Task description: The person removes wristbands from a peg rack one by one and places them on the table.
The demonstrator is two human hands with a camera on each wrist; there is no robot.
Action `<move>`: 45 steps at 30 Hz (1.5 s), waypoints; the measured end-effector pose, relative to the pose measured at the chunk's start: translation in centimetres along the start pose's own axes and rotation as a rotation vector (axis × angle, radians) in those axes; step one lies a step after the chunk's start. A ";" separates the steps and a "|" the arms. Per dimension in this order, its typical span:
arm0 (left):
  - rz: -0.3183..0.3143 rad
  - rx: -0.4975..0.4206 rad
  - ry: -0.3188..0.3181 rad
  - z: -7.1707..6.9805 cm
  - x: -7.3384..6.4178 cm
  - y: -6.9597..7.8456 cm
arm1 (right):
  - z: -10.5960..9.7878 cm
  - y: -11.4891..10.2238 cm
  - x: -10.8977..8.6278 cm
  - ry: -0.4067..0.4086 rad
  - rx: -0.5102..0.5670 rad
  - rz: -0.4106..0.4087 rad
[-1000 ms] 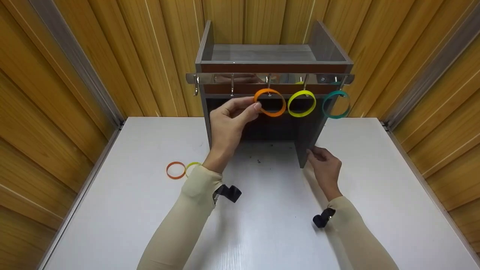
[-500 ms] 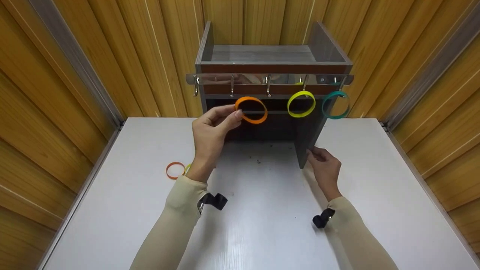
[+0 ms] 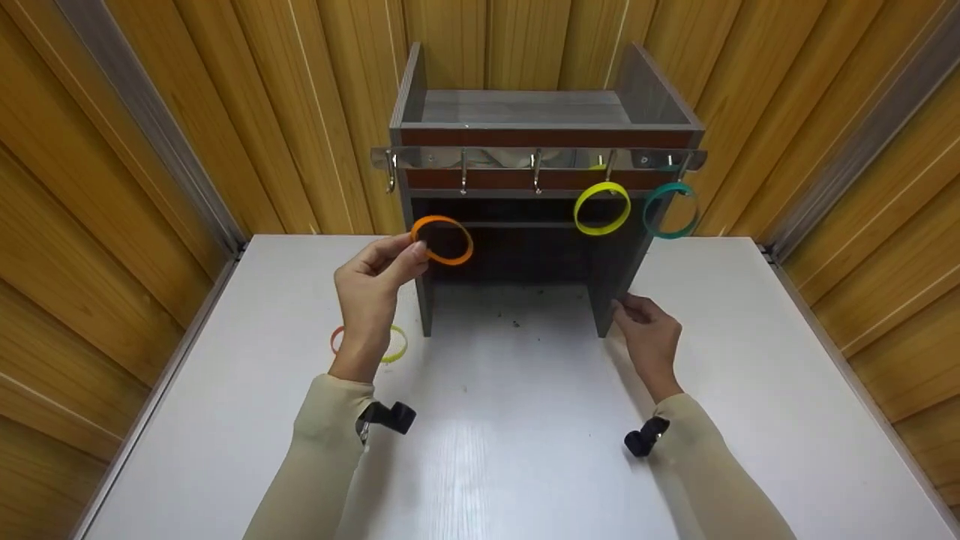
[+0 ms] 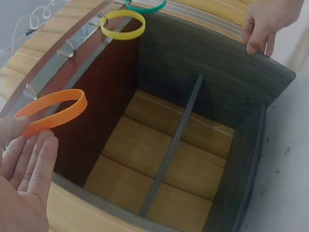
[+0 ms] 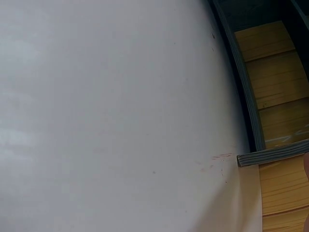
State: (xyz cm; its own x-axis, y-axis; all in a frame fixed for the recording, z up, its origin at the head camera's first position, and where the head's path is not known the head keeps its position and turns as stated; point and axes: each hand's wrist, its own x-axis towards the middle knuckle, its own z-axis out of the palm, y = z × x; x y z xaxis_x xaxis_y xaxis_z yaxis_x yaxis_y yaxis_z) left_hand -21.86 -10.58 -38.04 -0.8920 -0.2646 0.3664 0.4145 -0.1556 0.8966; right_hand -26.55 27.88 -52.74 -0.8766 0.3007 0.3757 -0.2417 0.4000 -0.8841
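2 clear hooks (image 4: 68, 50) between orange ring (image 4: 70, 114) and yellow ring (image 4: 123, 35), teal ring (image 3: 670, 235) blocking rightmost

Red ring (image 3: 334, 341) partly behind left hand (image 3: 371, 294)

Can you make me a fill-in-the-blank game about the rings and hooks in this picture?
1. The held ring, pinched by the left hand, is coloured ____.
2. Of the five hooks, ____ are bare.
3. In the head view, the green ring hangs to the ____ of the hanging yellow ring.

Missing words: orange; three; right.
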 end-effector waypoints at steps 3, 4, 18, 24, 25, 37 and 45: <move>-0.023 0.029 0.028 -1.1 0.0 -0.6 | -0.1 0.0 0.0 -0.002 -0.003 0.001; -0.029 0.041 0.037 -1.4 0.0 -0.8 | -0.1 -0.1 0.0 -0.003 0.000 0.003; -0.105 0.042 0.170 -6.3 0.0 -3.7 | 0.0 0.0 -0.1 0.011 0.035 0.013; -0.144 0.034 0.245 -8.4 0.0 -4.7 | 0.0 -1.7 -0.6 -0.003 0.051 0.014; -0.154 0.038 0.259 -8.8 0.0 -4.9 | 0.0 -2.1 -0.7 -0.001 0.051 0.008; -0.222 0.064 0.391 -12.9 0.0 -7.5 | -0.2 -2.6 -0.8 0.003 0.039 0.031; -0.259 0.036 0.468 -15.1 -0.2 -8.8 | -0.1 0.1 0.1 0.012 0.034 0.017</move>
State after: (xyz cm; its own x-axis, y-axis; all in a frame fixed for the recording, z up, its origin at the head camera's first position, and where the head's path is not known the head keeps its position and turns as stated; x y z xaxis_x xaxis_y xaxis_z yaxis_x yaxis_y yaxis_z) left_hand -22.64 -23.55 -49.74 -0.7852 -0.6192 -0.0109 0.1775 -0.2419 0.9539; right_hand -26.61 27.99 -52.79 -0.8757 0.3175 0.3638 -0.2409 0.3655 -0.8991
